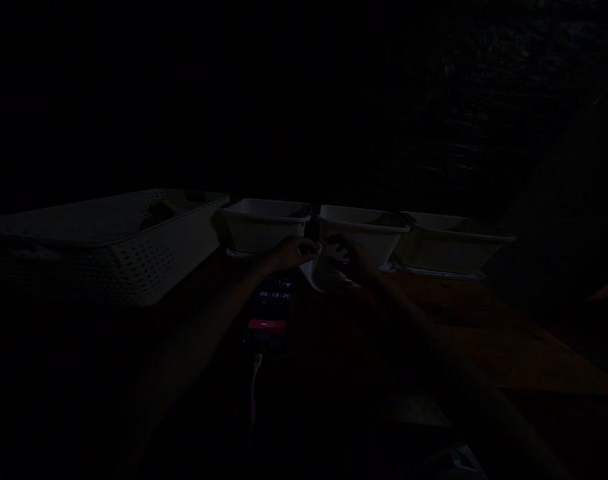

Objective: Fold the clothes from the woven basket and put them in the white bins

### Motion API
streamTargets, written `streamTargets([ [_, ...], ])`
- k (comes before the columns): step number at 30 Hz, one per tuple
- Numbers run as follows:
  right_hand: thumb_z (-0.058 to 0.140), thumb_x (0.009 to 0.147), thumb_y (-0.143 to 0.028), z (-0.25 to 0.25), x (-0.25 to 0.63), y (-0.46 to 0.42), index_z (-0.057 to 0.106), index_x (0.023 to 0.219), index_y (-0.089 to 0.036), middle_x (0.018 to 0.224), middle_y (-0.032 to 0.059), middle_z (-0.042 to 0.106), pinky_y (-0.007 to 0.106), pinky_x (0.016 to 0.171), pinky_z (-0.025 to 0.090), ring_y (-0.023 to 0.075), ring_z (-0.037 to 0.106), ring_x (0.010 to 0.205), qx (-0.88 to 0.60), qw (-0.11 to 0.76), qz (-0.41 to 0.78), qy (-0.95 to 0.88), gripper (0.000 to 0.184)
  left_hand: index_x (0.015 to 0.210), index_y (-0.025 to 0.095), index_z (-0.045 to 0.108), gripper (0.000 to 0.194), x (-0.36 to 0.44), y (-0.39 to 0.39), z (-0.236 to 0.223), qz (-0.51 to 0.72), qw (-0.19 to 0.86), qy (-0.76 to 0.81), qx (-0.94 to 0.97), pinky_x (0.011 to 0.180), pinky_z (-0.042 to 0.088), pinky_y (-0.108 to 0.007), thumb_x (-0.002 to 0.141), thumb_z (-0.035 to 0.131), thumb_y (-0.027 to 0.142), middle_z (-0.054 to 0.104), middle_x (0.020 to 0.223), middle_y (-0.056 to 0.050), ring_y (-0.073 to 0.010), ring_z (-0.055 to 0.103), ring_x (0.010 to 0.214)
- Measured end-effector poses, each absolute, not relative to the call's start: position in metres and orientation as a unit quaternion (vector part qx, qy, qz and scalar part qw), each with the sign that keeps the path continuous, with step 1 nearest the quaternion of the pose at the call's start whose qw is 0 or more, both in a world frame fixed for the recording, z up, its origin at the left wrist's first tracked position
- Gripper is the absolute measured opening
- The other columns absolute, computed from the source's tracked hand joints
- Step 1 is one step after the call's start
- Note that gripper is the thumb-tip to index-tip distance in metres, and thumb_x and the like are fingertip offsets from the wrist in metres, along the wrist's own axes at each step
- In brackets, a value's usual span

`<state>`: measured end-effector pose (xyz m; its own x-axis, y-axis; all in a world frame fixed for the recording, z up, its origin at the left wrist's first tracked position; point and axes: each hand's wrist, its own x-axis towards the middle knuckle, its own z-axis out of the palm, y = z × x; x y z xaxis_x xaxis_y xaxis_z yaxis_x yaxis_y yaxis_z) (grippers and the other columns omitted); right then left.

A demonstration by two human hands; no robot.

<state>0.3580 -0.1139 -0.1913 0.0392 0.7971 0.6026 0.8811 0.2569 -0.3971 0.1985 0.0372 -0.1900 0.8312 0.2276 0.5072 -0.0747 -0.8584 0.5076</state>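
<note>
The scene is very dark. My left hand (289, 255) and my right hand (351, 257) meet over the table, both with fingers closed on a small white object (324, 272), perhaps a cup or a piece of cloth; I cannot make out which. It hangs just in front of three white rectangular bins: left bin (264, 230), middle bin (367, 230), right bin (449, 247).
A large white perforated basket (134, 260) stands at the left with something dark inside. A phone (271, 310) showing a running timer lies on the wooden table (484, 327) under my left forearm, with a cable (255, 380) trailing toward me.
</note>
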Motion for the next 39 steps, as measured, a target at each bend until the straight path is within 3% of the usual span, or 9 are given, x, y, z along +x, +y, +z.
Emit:
streamTargets([
  [3,0.059,0.078,-0.033,-0.193,0.360,-0.112,0.049,0.123,-0.016,0.122,0.0104,0.056,0.027,0.084,0.044,0.0172,0.055,0.104,-0.595,0.404,-0.076,-0.691,0.050,0.096,0.015,0.066,0.026,0.199,0.036,-0.188,0.312,0.284,0.039,0.906,0.074,0.046,-0.027,0.078,0.061,0.033,0.068,0.093,-0.006,-0.0170,0.062,0.084],
  [6,0.055,0.082,-0.036,-0.196,0.362,-0.110,0.051,0.121,-0.015,0.114,0.0103,0.060,0.026,0.082,0.044,0.0164,0.058,0.101,-0.598,0.383,-0.038,-0.703,0.045,0.097,0.015,0.064,0.025,0.199,0.035,-0.184,0.341,0.293,0.017,0.893,0.076,0.047,-0.028,0.077,0.061,0.030,0.067,0.094,-0.005,-0.0165,0.062,0.086],
  [10,0.051,0.084,-0.037,-0.197,0.365,-0.108,0.061,0.092,-0.013,0.082,0.0061,0.065,0.020,0.061,0.038,0.0107,0.057,0.070,-0.627,0.323,-0.003,-0.709,0.028,0.093,0.015,0.063,0.022,0.199,0.038,-0.182,0.383,0.291,0.018,0.877,0.072,0.046,-0.027,0.076,0.061,0.028,0.065,0.089,-0.004,-0.0153,0.060,0.080],
  [13,0.049,0.085,-0.039,-0.196,0.365,-0.110,0.060,0.072,-0.011,0.069,0.0047,0.061,0.018,0.054,0.030,0.0080,0.050,0.060,-0.654,0.276,-0.011,-0.705,0.033,0.090,0.014,0.060,0.021,0.202,0.042,-0.183,0.418,0.318,0.046,0.849,0.067,0.045,-0.025,0.075,0.061,0.028,0.063,0.086,-0.005,-0.0135,0.058,0.074],
  [17,0.050,0.081,-0.023,-0.192,0.362,-0.112,0.064,0.081,-0.011,0.075,0.0056,0.063,0.018,0.057,0.030,0.0092,0.052,0.065,-0.689,0.245,-0.021,-0.682,0.017,0.094,0.015,0.058,0.027,0.202,0.040,-0.184,0.419,0.358,0.074,0.831,0.062,0.043,-0.023,0.076,0.060,0.035,0.061,0.086,-0.004,-0.0128,0.057,0.072],
  [19,0.048,0.083,-0.024,-0.190,0.360,-0.112,0.064,0.084,-0.012,0.076,0.0066,0.064,0.018,0.057,0.029,0.0105,0.053,0.067,-0.701,0.248,-0.034,-0.668,0.020,0.092,0.015,0.059,0.030,0.200,0.037,-0.184,0.401,0.339,0.083,0.847,0.061,0.042,-0.023,0.076,0.061,0.040,0.060,0.081,-0.002,-0.0133,0.056,0.071],
  [25,0.046,0.086,-0.036,-0.188,0.360,-0.106,0.064,0.092,-0.017,0.085,0.0077,0.066,0.019,0.054,0.026,0.0134,0.057,0.070,-0.736,0.262,-0.060,-0.621,0.027,0.054,0.016,0.044,0.041,0.200,0.036,-0.185,0.388,0.247,0.135,0.878,0.049,0.027,-0.022,0.078,0.056,0.047,0.038,0.053,0.005,-0.0086,0.037,0.051],
  [32,0.041,0.088,-0.046,-0.186,0.365,-0.111,0.066,0.083,-0.013,0.075,0.0072,0.065,0.019,0.054,0.024,0.0110,0.055,0.065,-0.740,0.236,-0.086,-0.624,0.042,0.062,0.015,0.050,0.035,0.205,0.044,-0.187,0.444,0.278,0.127,0.842,0.049,0.028,-0.020,0.080,0.054,0.045,0.043,0.057,0.004,-0.0094,0.042,0.055],
  [39,0.037,0.089,-0.051,-0.181,0.370,-0.114,0.067,0.075,-0.015,0.079,0.0077,0.066,0.020,0.054,0.025,0.0132,0.058,0.067,-0.762,0.182,-0.104,-0.612,0.048,0.072,0.014,0.058,0.029,0.202,0.050,-0.182,0.493,0.314,0.140,0.799,0.053,0.036,-0.020,0.078,0.057,0.043,0.053,0.065,0.001,-0.0121,0.051,0.063],
])
